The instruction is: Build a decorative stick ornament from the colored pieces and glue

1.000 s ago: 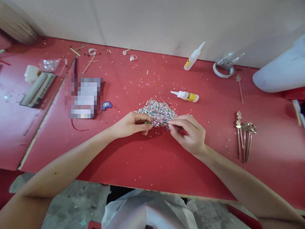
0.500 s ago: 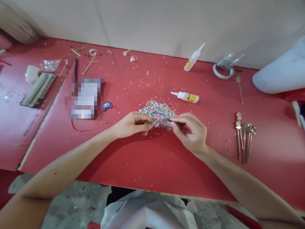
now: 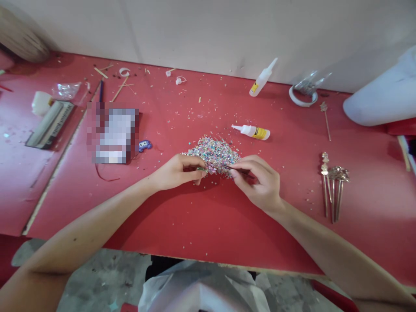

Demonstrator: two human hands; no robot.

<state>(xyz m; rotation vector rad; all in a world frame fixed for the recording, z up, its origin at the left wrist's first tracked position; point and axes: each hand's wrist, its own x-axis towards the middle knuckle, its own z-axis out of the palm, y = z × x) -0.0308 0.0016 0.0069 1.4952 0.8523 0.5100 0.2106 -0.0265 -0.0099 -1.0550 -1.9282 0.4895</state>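
A heap of small multicoloured sequins (image 3: 212, 151) lies in the middle of the red table (image 3: 201, 212). My left hand (image 3: 177, 171) rests at the heap's near left edge, its fingertips pinched on a tiny green piece (image 3: 202, 169). My right hand (image 3: 258, 182) sits at the heap's near right edge and holds thin dark tweezers (image 3: 237, 170), whose tips point left into the sequins. The two hands are a few centimetres apart.
A glue bottle (image 3: 251, 131) lies just behind the heap; a second bottle (image 3: 261, 80) leans by the wall. Gold hairpins (image 3: 333, 186) lie at the right, a tape ring (image 3: 302, 97) behind them, a white object (image 3: 380, 97) far right, a blurred card (image 3: 112, 134) and a box (image 3: 48, 123) left.
My right hand has shifted slightly, and the tweezers' tips now reach into the heap's edge. My left hand has stayed in place.
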